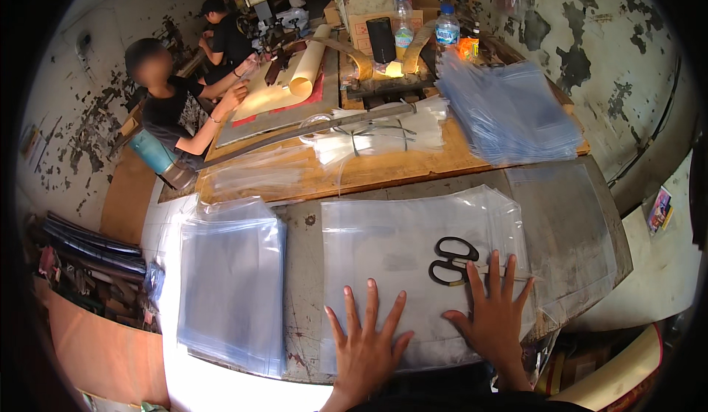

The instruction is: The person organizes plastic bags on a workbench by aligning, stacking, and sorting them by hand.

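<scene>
My left hand [366,340] lies flat with spread fingers on the near left part of a clear plastic sheet [376,246], or a few such sheets stacked. On the right side of the same plastic rests my right hand [493,316], its fingers also stretched apart. Black-handled scissors [451,261] lie on the plastic just beyond the right hand, whose fingertips partly cover the blades. To the left is a stack of clear bluish plastic sheets [232,287]. A single clear sheet [571,220] lies at the right of the grey table [301,312].
Behind stands a wooden table [398,167] bearing a tied bundle of clear strips [376,138], a long metal bar [273,141], another plastic stack [512,113] and water bottles [447,27]. Two people work at the back left, the nearer by a yellowish roll [306,73].
</scene>
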`<state>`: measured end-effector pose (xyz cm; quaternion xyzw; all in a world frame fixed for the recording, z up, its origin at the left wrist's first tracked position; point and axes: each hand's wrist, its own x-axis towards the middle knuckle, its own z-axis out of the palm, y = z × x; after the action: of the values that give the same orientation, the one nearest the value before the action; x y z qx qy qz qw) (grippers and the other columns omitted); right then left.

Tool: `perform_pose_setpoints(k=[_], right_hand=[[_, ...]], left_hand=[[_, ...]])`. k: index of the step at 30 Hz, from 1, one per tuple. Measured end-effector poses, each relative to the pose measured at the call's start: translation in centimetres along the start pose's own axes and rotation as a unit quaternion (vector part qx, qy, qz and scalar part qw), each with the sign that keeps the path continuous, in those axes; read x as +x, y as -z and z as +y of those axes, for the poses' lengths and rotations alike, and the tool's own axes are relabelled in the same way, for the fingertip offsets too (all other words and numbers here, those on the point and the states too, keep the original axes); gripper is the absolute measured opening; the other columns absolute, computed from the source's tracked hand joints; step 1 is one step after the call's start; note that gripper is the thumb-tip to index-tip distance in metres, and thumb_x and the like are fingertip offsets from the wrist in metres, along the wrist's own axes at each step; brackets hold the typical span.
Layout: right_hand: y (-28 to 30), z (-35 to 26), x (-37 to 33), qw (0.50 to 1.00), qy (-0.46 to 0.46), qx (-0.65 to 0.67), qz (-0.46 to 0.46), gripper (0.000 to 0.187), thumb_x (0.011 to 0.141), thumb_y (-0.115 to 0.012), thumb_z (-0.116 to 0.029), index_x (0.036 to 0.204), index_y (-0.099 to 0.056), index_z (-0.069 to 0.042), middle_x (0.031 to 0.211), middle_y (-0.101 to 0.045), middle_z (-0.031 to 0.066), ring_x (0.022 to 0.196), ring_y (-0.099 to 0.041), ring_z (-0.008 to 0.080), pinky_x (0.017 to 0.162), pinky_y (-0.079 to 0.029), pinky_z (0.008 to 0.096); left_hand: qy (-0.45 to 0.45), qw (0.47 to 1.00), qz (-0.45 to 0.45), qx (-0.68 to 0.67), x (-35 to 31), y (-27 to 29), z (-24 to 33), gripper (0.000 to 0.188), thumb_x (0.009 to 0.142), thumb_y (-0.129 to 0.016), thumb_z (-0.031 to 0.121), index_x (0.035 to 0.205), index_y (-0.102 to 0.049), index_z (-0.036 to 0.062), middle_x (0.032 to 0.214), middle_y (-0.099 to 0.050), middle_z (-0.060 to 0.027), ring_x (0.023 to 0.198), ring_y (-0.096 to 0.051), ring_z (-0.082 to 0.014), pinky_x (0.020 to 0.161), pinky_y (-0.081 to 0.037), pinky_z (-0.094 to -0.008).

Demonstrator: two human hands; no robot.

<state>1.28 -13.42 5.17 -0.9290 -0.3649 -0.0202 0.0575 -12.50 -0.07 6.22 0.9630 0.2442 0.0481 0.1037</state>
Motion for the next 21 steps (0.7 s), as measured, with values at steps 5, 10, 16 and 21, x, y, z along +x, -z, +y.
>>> perform_pose_setpoints(k=[5, 10, 16, 21], right_hand=[[-1.0, -0.7, 0.2, 1.0, -0.005, 0.007, -0.005, 0.072, 0.082, -0.044, -0.061, 0.135, -0.038, -0.012, 0.143, -0.023, 0.0234, 0.134, -0.012, 0.0458, 0.097, -0.005, 0.071], [-1.0, -0.6, 0.1, 1.0, -0.014, -0.009, 0.004, 0.072, 0.082, -0.044, -0.06, 0.135, -0.038, -0.012, 0.144, -0.021, 0.0225, 0.135, -0.011, 0.0436, 0.099, -0.004, 0.0687], [-0.2, 0.0, 0.0, 0.999, 0.013, 0.025, -0.023, 0.075, 0.085, -0.04, -0.06, 0.136, -0.034, -0.005, 0.144, -0.02, 0.0258, 0.134, -0.01, 0.0473, 0.1, -0.004, 0.0677], [1.0, -4.4, -2.6, 0.836, 0.039, 0.532, 0.126, 0.096, 0.082, -0.038, -0.063, 0.14, -0.003, 0.006, 0.148, 0.001, 0.0222, 0.137, 0.005, 0.0376, 0.109, 0.001, 0.0472]], left_hand=[[0.014, 0.999, -0.019, 0.027, 0.0, -2.6, -1.2, 0.054, 0.085, -0.05, 0.045, 0.135, -0.041, 0.0263, 0.146, -0.023, -0.017, 0.133, -0.017, -0.0445, 0.099, -0.009, -0.0687], [0.008, 1.0, -0.006, 0.024, 0.1, -2.8, -1.3, 0.052, 0.085, -0.049, 0.045, 0.134, -0.041, 0.0275, 0.146, -0.024, -0.0163, 0.133, -0.019, -0.0432, 0.099, -0.01, -0.0681], [0.003, 0.999, -0.02, 0.029, 0.0, -1.9, -1.5, 0.068, 0.085, -0.049, 0.046, 0.141, -0.028, 0.0138, 0.147, -0.017, -0.0212, 0.134, -0.015, -0.0434, 0.104, -0.01, -0.0617], [-0.059, 0.664, 0.267, -0.696, 0.3, -2.0, 3.7, 0.103, 0.081, -0.035, 0.069, 0.14, 0.005, -0.0055, 0.147, 0.003, -0.0282, 0.137, 0.004, -0.0389, 0.109, 0.0, -0.05]])
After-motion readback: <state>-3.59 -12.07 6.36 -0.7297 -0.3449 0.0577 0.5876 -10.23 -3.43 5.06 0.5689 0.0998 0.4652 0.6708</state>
